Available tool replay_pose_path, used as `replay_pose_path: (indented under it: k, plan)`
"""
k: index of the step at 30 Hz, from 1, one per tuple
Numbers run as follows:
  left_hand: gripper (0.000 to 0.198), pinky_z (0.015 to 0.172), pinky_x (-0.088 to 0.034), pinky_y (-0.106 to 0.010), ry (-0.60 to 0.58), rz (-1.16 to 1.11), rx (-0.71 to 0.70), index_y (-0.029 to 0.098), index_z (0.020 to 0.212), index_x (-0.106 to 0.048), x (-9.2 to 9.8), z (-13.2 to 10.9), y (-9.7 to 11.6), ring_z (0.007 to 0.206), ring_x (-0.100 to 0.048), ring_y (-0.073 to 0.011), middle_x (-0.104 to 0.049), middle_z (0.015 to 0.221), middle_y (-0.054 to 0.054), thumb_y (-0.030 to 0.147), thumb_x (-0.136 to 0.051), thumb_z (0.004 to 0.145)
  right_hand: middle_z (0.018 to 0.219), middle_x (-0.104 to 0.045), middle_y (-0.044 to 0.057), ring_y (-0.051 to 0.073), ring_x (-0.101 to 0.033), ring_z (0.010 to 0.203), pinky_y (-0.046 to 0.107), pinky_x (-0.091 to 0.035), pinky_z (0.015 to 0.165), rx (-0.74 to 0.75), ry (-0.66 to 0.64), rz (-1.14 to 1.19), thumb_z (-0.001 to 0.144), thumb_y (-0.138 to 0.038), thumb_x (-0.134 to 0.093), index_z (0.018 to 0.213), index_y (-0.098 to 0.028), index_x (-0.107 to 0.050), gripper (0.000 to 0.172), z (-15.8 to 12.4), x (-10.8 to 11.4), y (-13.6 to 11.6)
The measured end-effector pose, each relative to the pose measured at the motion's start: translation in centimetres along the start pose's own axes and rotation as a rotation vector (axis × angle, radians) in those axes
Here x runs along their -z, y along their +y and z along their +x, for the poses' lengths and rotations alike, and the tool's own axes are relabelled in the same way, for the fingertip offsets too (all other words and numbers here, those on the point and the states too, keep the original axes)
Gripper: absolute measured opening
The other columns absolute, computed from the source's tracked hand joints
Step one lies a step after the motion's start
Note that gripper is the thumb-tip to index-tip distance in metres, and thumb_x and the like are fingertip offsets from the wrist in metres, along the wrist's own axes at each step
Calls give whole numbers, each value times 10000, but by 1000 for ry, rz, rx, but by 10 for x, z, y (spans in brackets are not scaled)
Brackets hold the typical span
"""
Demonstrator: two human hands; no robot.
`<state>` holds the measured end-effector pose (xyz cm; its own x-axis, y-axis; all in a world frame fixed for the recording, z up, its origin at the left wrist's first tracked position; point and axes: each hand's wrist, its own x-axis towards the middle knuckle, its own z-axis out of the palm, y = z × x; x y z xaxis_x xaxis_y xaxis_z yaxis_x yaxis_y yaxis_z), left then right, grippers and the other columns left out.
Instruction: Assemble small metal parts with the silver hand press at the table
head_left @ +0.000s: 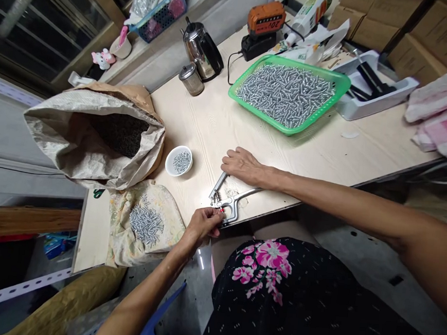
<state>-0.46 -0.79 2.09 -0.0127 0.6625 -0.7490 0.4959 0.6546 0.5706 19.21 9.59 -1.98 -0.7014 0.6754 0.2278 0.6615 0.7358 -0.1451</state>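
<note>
A silver hand tool (234, 205) with a C-shaped frame, a spring and a small red part sits at the table's front edge. My right hand (242, 166) is closed around the upper end of its lever (218, 184). Beside the tool's jaw, the fingers of my left hand (205, 223) are pinched together, and whatever is between them is too small to make out. Left of the tool stands a white bowl (170, 166) with small metal pins inside. More shiny metal pins (146, 225) lie heaped on a patterned cloth (172, 211) near my left forearm.
Behind my hands a green basket (232, 92) is full of similar metal pieces. An open sack (60, 118) with dark contents leans at the left. A steel kettle (202, 49), a canister (191, 80), an orange battery (266, 18) and a white tray (357, 112) stand farther back.
</note>
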Motion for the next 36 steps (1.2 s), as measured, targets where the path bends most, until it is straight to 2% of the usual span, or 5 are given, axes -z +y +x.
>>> replay_pose_path:
  k: [6,14,26,32,36]
  plan:
    - [443,396,-398,-183,9,-14,-40,152,666,-561,0,2,-7,364,-482,-62,-500,506,69,533,-775,595,1022,-632,102,253,-471,997,371,-337,775,-44,-99,72,969,-288,-501,960,-169,-639,182,-4,17,3]
    - [422,379,-331,-172,3,-24,-46,140,710,-596,1,1,-10,355,-479,-59,-504,514,69,517,-754,606,1364,-517,183,391,-333,1304,619,-228,1041,53,-101,165,745,-654,-696,1318,-142,-509,791,-46,27,7]
    - [370,419,-370,-211,24,105,-40,160,700,-579,1,0,-12,385,-486,-92,-506,512,52,513,-685,729,1105,-566,123,272,-459,1023,490,-331,1012,77,-74,191,817,-508,-701,1163,-131,-560,531,-49,31,2]
    - [297,832,-520,-372,426,686,-690,181,1044,-676,-9,-10,-2,936,-622,-237,-680,992,-91,422,-606,885,1037,-562,108,232,-456,951,338,-398,797,-2,-110,237,846,-360,-710,1042,-126,-593,327,-52,28,-12]
    - [574,1054,-430,-494,324,909,-988,149,1389,-461,-18,12,15,1293,-438,-319,-509,1404,-173,307,-641,867,1029,-574,114,248,-469,956,350,-401,796,-43,-117,196,805,-385,-749,1096,-108,-581,435,-55,29,-19]
